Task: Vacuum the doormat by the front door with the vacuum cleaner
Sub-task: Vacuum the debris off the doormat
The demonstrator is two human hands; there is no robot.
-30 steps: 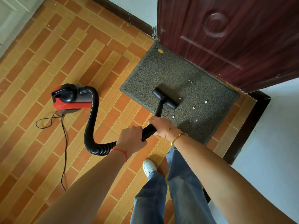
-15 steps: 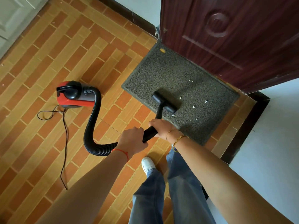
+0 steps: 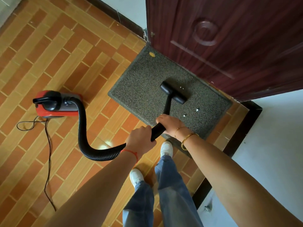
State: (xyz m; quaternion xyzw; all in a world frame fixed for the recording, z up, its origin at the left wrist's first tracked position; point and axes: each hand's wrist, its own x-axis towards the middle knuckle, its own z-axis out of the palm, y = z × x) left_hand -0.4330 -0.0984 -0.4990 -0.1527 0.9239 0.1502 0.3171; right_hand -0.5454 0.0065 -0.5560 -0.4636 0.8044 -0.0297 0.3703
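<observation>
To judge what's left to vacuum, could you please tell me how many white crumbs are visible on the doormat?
3: one just beyond the nozzle, two nearer the person, right of the wand. More may hide under the nozzle.

The doormat (image 3: 144, 89) was a speckled dark grey, flecked with a few white crumbs (image 3: 197, 110) and marked by one small yellow spot (image 3: 152, 54) near its far corner. The vacuum cleaner (image 3: 54, 104) had a red body with a black and grey top, and its ribbed hose (image 3: 85, 138), wand and nozzle (image 3: 173, 92) were black, as was the thin cord (image 3: 47, 145). The floor (image 3: 49, 54) was laid in orange-brown and tan tiles in a brick pattern. The door (image 3: 229, 38) was dark reddish-brown with a wood grain. The person wore faded blue jeans (image 3: 172, 185) and white shoes (image 3: 166, 149), a red string (image 3: 131, 152) on the left wrist and gold bracelets (image 3: 188, 138) on the right.
</observation>
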